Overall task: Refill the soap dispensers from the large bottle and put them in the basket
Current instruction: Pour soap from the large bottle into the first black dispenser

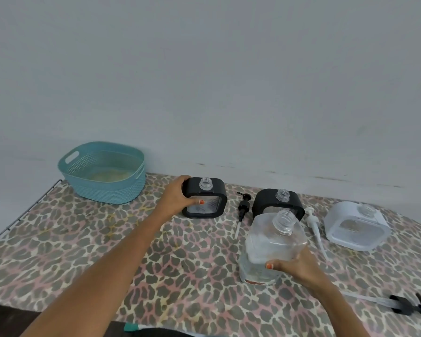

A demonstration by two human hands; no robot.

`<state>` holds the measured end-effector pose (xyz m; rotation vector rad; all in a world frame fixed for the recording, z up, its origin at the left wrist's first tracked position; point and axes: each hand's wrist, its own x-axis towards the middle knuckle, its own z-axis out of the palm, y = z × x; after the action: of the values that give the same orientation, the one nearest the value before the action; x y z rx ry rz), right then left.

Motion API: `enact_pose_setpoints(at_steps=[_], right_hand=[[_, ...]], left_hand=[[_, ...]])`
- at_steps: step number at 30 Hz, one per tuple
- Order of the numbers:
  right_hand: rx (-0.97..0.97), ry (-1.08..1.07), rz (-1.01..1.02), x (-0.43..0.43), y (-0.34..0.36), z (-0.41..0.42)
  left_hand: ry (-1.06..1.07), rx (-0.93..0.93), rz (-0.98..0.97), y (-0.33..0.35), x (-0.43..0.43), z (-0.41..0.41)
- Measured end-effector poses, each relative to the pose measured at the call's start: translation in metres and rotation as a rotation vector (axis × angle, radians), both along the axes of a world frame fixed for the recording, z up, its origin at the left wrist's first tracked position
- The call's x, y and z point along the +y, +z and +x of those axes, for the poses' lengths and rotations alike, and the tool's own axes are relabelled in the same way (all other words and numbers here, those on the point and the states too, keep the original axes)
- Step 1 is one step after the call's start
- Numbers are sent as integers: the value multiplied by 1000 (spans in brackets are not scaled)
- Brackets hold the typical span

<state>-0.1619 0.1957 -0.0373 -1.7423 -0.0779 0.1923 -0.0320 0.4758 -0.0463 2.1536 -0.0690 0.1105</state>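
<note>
A teal basket (107,190) stands at the far left corner of the table (95,251), which is covered with a leopard-print cloth. Only a pale bottom shows inside the basket.

To its right, the left hand (178,197) grips the first black dispenser (206,199) by its left edge, fingers wrapped over the top corner and thumb pressed on the clear front panel. This dispenser stands upright on the table, its threaded neck uncovered. How much is in it I cannot tell.

Just beside it a black pump (243,209) lies flat on the cloth, tube pointing toward the near edge. Next stands the second black dispenser (272,198), also with a bare neck, its lower front hidden behind the large bottle (272,242).

The large bottle is clear and uncapped, its base near or on the cloth, and it leans slightly away. The right hand (297,266) holds it low on its right side, fingers curled round the body and thumb on the front. Its liquid level is not clear.

A white pump (312,222) lies between the bottle and the white dispenser (355,227), which stands upright with an open neck. At the near right edge lies another black pump (404,304) with a clear tube.
</note>
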Motion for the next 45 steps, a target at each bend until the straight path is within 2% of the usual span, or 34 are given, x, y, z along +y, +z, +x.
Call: enact_pose_setpoints(at_steps=[11,18,23,29,34,45], right_hand=[[-136,-114,-37,5,-6,-10],[-333,-266,-61,1,23,-23],[-428,-359,-161,-20,44,-30],[-562,-450,-372,-48,69,-34],[-630,-430,-515,-60,88,-31],[-736,-238,-658,-62,95,-22]], left_hand=[[37,-75,-77,46,-6,-32],[-47,-76,-85,66,-11,-63],[-140,-58,-111,73,-21,-83],[-302,-25,-143,84,-39,-104],[-404,0,-141,88,-53,-118],[-489,10,-174,85,-63,-123]])
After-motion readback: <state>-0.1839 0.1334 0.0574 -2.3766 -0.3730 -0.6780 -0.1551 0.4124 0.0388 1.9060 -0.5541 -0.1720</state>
